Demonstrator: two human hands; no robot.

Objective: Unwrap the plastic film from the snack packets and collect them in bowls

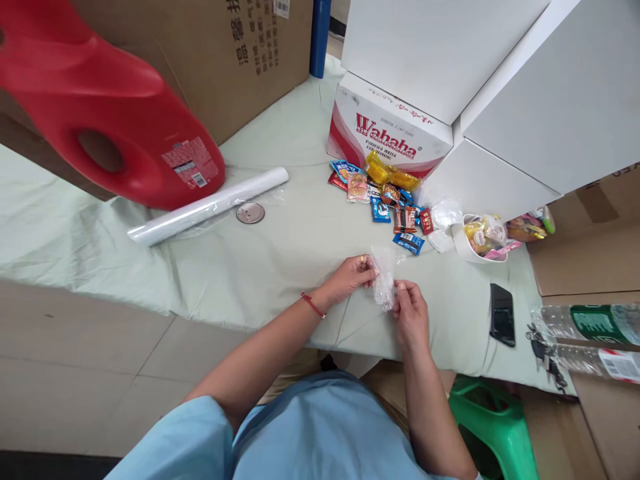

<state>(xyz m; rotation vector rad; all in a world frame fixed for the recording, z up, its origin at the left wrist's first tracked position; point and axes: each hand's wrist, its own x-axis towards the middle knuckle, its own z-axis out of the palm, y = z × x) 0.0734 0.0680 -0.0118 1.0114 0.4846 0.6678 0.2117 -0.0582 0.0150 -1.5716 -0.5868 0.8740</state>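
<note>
Between my two hands, a crumpled clear plastic bag (383, 279) is held just over the table's front part. My left hand (353, 275) pinches its left side, and my right hand (412, 308) has its lower right side between thumb and fingers. Just beyond lies a pile of small wrapped snacks (404, 219) in blue, brown, red and yellow packets. More crumpled clear plastic (447, 215) sits to the right of that pile. A white tub (466, 248) holding several wrapped snacks stands farther right.
A roll of white plastic (210, 207), a round metal disc (251, 213) and a large red jug (150, 133) are on the left. Behind the snacks stands a Wahaha carton (390, 127). A phone (502, 315), keys (547, 357) and plastic bottles (590, 323) lie right.
</note>
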